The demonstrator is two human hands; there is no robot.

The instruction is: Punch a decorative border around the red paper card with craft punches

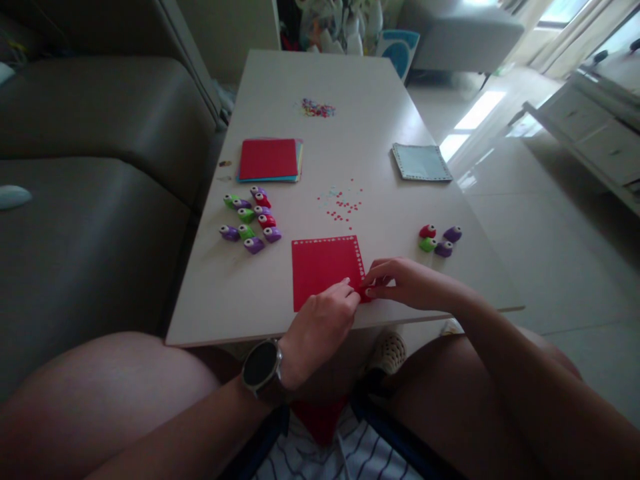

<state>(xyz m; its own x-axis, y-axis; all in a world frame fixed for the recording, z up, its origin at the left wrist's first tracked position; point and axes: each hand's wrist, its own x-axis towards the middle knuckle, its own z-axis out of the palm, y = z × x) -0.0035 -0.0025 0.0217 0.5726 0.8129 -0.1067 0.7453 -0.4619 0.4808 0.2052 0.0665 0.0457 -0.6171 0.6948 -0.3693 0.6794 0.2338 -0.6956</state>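
A red paper square (323, 267) lies near the table's front edge, with small punched holes along its top and right sides. My left hand (320, 327), a dark watch on its wrist, rests on the sheet's lower right corner. My right hand (405, 283) meets it there, and both hands pinch a small red paper punch (364, 293), mostly hidden by the fingers, at that corner.
Several punches (250, 220) in purple, green and red sit left of the sheet, and more punches (440, 241) on the right. A coloured paper stack (269, 160), a pale blue sheet (421, 162) and confetti (343, 203) lie farther back. A sofa (100, 167) stands left.
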